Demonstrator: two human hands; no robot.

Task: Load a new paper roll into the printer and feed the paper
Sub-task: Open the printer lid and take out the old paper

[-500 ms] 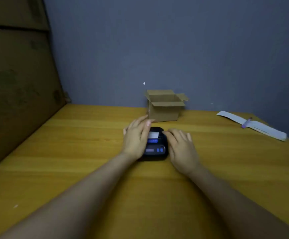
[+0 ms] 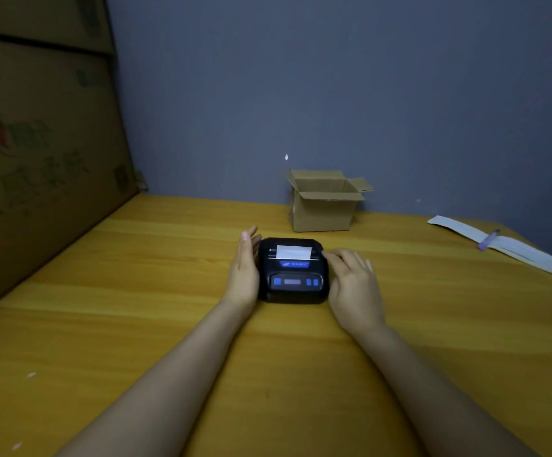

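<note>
room: blue-grey wall (image 2: 367, 94) behind a yellow wooden table (image 2: 136, 324); big printed cardboard sheets (image 2: 37, 159) lean along the left edge.
small box: an open cardboard box (image 2: 322, 209) stands at the back of the table against the wall, flaps up and splayed; from this angle only its bare inner walls show (the bottom is hidden, so its contents cannot be told).
printer: a small black printer (image 2: 292, 272) sits flat on the table just in front of the small box, apart from it, lid closed.
printer's load: a short white paper strip (image 2: 293, 252) sticks out of the slot near the printer's far end; the roll itself is out of sight inside the casing.
printer face: a blue label below the slot, then a panel with a small display and blue buttons toward the near end.
left hand: the left hand (image 2: 243, 268) stands on edge along the printer's left side, palm facing the casing, fingers straight and together, pointing away toward the wall; it seems to touch the side or sit just beside it, gripping nothing.
right hand: the right hand (image 2: 353, 285) lies palm down at the printer's right side, fingers loosely spread and slightly curled, index fingertip at the upper right corner by the slot; it clasps nothing.
forearms: both bare, reaching in from the near edge and converging on the printer.
far right: a long white paper stack (image 2: 515, 249) lies near the table's right edge with a purple pen (image 2: 489, 240) resting on it, well apart from the printer.
</note>
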